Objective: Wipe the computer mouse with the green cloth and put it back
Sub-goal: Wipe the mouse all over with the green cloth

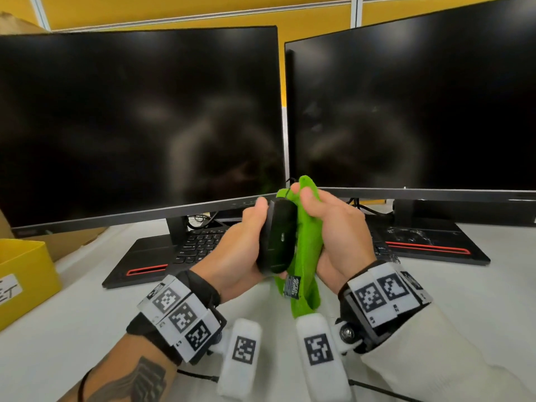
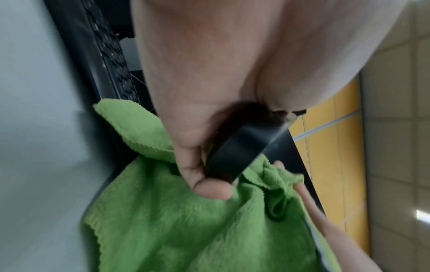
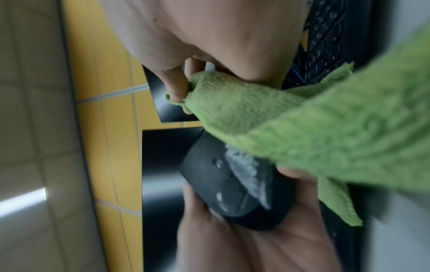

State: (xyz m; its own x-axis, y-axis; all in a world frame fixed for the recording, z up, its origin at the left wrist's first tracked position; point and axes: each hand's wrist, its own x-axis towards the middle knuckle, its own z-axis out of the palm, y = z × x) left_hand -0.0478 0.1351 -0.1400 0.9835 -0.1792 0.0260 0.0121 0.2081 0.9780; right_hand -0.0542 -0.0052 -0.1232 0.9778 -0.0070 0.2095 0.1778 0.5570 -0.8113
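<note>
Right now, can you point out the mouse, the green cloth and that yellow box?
mouse point(image 1: 277, 236): head view, on its dark underside.
green cloth point(image 1: 307, 245): head view, on the fold beside the mouse.
yellow box point(image 1: 26, 282): head view, on its front wall.

Bench point(image 1: 464, 288): white top. On it: L monitor point(image 1: 139, 123) on black stand w/ red stripe; R monitor point(image 1: 414, 105), same type stand; black keyboard point(image 1: 200, 245) betw. stands; yellow box point(image 1: 23, 274) far L w/ white label; thin black cable point(image 1: 374, 387) near front edge.
</note>
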